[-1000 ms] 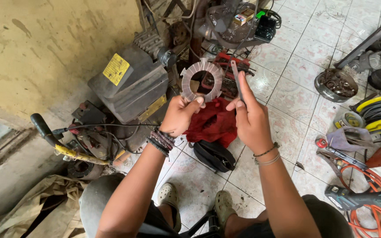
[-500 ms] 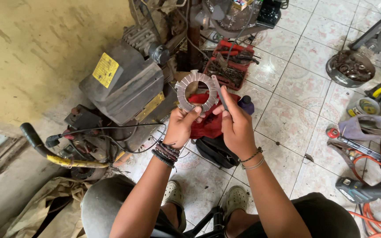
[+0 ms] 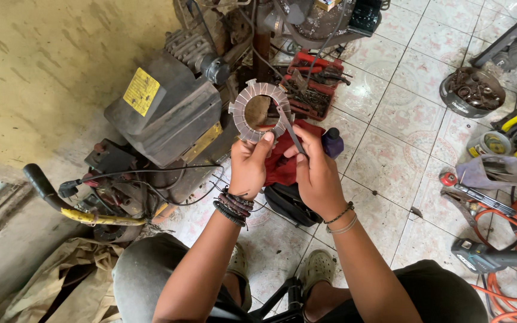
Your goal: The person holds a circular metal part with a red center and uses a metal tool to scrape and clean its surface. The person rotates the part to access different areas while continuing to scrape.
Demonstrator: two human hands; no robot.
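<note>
The left hand (image 3: 248, 170) pinches the toothed metal ring (image 3: 259, 112) by its lower edge, now raised closer; the right hand (image 3: 315, 173) grips a thin metal strip (image 3: 288, 128) (newly laid across the ring), suggesting measuring or scraping.

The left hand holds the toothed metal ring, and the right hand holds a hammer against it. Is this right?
Not quite. In the head view the left hand does hold the toothed metal ring, but the right hand holds a thin flat metal strip against it, not a hammer.

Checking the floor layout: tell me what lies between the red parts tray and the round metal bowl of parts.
Head view: only bare patterned floor tile lies between the red parts tray and the round metal bowl.
</note>
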